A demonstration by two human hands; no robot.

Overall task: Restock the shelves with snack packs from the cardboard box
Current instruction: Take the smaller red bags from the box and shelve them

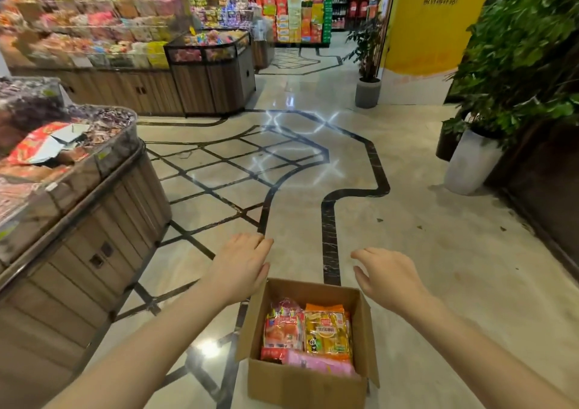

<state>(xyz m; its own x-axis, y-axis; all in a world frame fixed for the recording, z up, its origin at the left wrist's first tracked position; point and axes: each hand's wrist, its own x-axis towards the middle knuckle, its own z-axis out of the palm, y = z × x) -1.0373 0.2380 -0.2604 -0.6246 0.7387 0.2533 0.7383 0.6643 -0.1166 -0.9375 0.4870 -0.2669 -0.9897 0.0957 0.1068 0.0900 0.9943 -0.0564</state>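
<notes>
An open cardboard box (307,383) sits on the shop floor just below me. Inside lie a red snack pack (283,327), an orange-yellow snack pack (327,330) and a pink pack (319,364) at the near side. My left hand (241,267) hovers above the box's far left corner, fingers relaxed and empty. My right hand (385,277) hangs above the far right corner, fingers loosely spread and holding nothing. Snack display shelves (62,170) full of wrapped goods stand to my left.
A wooden display counter (213,64) and more stacked shelves (94,32) fill the back left. Potted plants (368,73) and a white planter (470,164) line the right side by a yellow wall (432,20). Polished tiled floor (313,164) stretches ahead.
</notes>
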